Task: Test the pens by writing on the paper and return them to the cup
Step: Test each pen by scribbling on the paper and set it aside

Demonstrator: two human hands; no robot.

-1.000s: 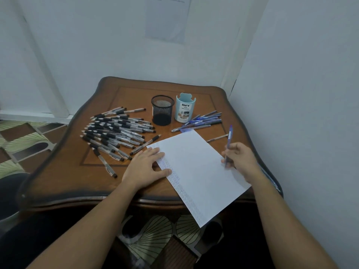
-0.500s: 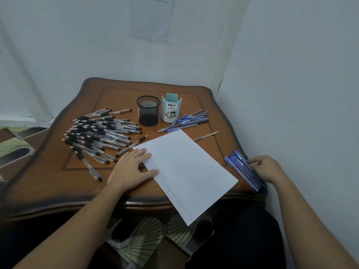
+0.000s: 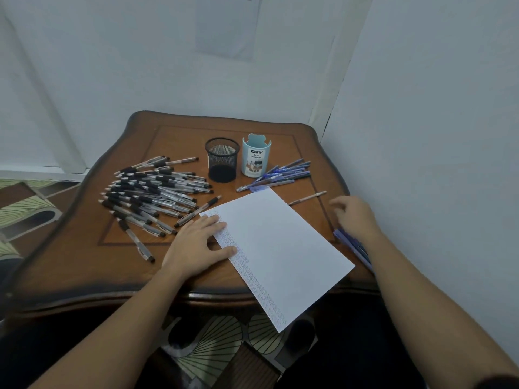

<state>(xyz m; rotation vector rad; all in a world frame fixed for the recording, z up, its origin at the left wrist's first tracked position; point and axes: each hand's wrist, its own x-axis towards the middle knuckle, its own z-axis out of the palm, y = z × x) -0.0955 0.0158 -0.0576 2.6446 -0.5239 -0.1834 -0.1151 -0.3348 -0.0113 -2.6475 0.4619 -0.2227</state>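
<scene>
Marks line the paper (image 3: 280,248); pens (image 3: 151,192) lie outside mesh cup (image 3: 222,161) and blue cup (image 3: 256,158); left hand (image 3: 193,248) pressing flat, right hand (image 3: 355,217) relaxed, empty.

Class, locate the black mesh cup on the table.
Head view: the mesh cup stands far-centre on the table, just left of the blue organizer.

The light blue cup (image 3: 256,155) stands toward the far edge of the table (image 3: 168,130), just right of the black mesh cup (image 3: 222,163). Its front reads "DIY" in bold black letters, with "DESK ORGANIZER" in smaller print beneath. Lower down is a barcode (image 3: 253,170) whose digits are too small to read. The paper (image 3: 280,248), near the front edge, carries rows of small pen marks along its left margin, too fine to make out. The sheet on the wall (image 3: 227,26) has print at its top, blurred beyond reading.
</scene>
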